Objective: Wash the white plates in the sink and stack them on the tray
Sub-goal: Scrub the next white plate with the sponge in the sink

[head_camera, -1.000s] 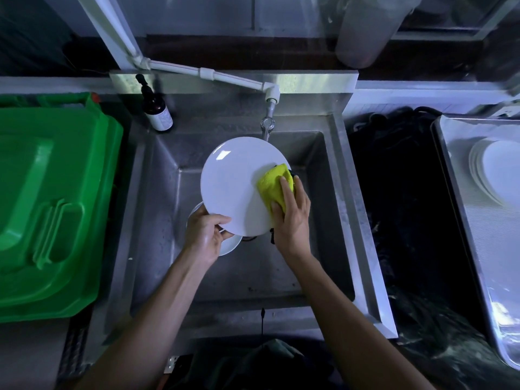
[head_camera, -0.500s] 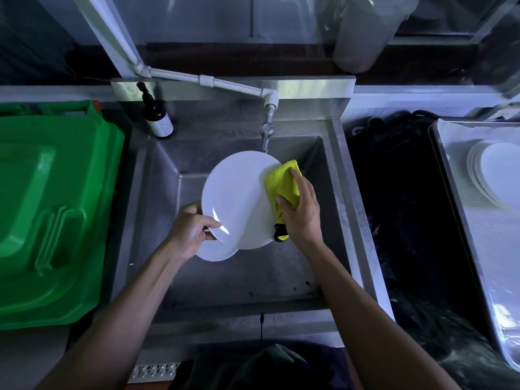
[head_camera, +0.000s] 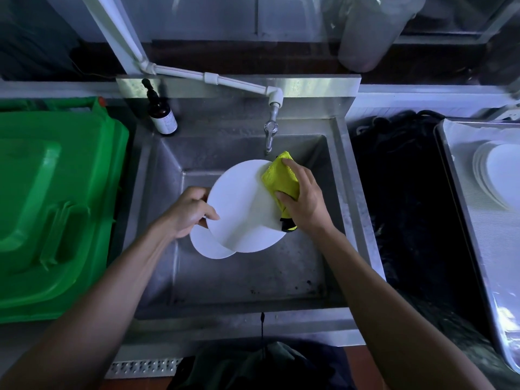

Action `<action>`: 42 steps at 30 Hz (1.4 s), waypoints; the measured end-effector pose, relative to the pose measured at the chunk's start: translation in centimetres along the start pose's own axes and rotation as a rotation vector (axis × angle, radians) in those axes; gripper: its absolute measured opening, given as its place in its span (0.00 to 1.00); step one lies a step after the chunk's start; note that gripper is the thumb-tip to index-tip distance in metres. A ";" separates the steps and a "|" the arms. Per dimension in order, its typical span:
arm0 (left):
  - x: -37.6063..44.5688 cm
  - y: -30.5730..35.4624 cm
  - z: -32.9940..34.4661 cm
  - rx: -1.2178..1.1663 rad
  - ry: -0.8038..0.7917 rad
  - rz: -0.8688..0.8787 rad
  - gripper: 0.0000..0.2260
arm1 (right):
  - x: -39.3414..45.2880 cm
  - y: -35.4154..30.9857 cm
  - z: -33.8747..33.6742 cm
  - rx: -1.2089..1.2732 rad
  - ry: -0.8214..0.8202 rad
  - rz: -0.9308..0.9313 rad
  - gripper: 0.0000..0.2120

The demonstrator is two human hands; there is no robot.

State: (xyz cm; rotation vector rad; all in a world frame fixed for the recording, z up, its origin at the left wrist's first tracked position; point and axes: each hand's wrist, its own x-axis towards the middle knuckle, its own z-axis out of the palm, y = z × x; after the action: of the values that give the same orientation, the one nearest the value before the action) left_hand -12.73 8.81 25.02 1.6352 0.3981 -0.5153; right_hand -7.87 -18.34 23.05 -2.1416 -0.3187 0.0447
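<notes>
Item: white plate (head_camera: 242, 204), held over the sink (head_camera: 157, 170) below the tap (head_camera: 269, 133). My left hand (head_camera: 188, 211) grips its near-left rim; my right hand (head_camera: 302, 197) clutches the yellow cloth (head_camera: 280, 175), now slid up to the tap-side rim. Scrubbing nearly complete; second plate (head_camera: 209, 246) beneath awaits.

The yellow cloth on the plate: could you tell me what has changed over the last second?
The right hand slid the yellow cloth up to the held plate's upper right rim. The left hand still grips its left edge; the second plate stays beneath it.
</notes>
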 end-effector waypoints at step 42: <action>-2.3 0.1 10.1 -0.797 0.317 -0.397 0.28 | -1.0 0.4 -5.3 -0.487 0.078 -0.621 0.33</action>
State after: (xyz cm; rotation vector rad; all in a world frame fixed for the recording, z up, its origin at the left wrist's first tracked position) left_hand -15.60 -1.16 25.49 0.8542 1.0315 -0.3178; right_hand -7.89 -23.12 25.56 -2.4093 -1.0162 -0.5184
